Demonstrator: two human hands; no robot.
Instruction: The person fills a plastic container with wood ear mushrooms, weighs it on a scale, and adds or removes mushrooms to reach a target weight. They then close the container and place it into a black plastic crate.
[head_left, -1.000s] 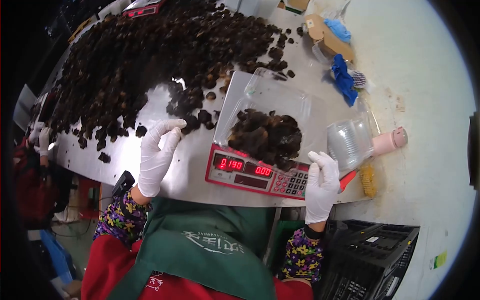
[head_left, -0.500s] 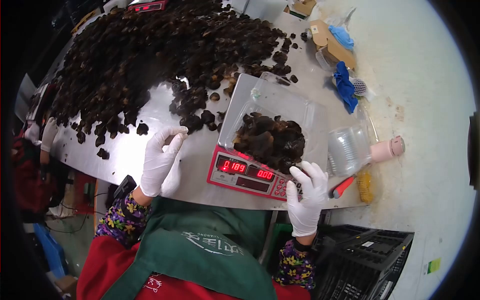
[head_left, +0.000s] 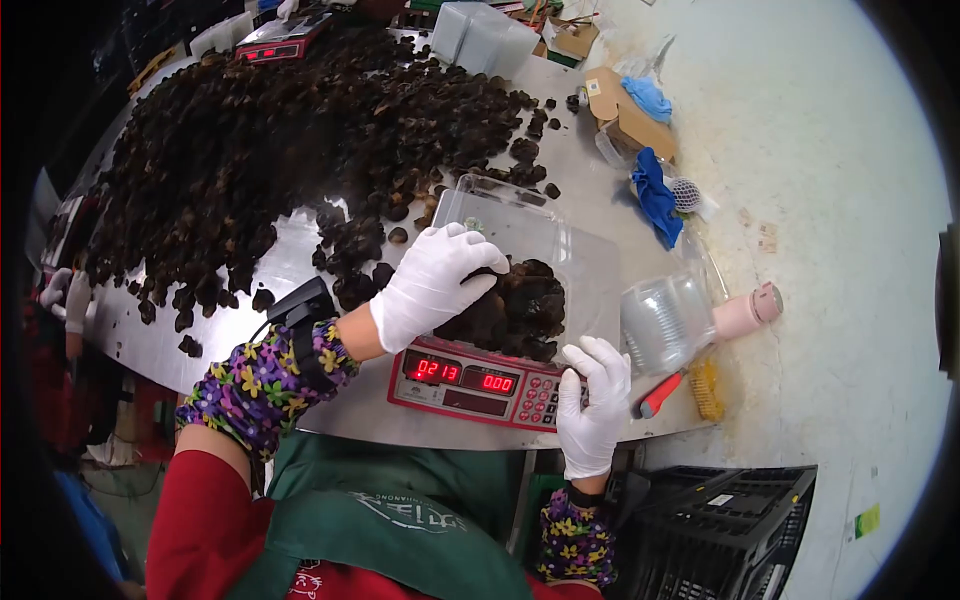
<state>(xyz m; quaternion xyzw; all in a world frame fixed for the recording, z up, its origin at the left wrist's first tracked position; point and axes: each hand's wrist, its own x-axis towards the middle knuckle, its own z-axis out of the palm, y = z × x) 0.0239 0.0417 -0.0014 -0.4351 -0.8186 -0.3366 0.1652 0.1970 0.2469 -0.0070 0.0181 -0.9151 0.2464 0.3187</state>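
A red digital scale [head_left: 468, 403] with lit red digits carries a clear plastic container [head_left: 590, 275], its lid part folded back. Inside lies a heap of dark, wrinkled wood ear mushrooms [head_left: 535, 300]. My left hand [head_left: 435, 285], in a white glove, reaches over the container's left side; its fingers curl at the heap, and what they pinch is hidden. At the container's near right corner is my right hand [head_left: 595, 405], also gloved, with thumb and fingers apart beside the scale's keypad. Behind the scale spreads a large pile of mushrooms [head_left: 230, 150].
Stacked clear containers [head_left: 665, 320], a pink bottle [head_left: 750, 312], a red-handled tool [head_left: 660, 395] and a yellow brush [head_left: 706, 390] lie on the right. Beyond are a blue cloth [head_left: 655, 200] and cardboard box [head_left: 625, 115]. Another person's gloved hands [head_left: 68, 298] show at far left; a second scale [head_left: 275, 48] stands behind.
My left hand has moved right, from the table beside the scale to over the container. The scale's left display has gone from 0189 to 0213. My right hand stays by the container's corner.
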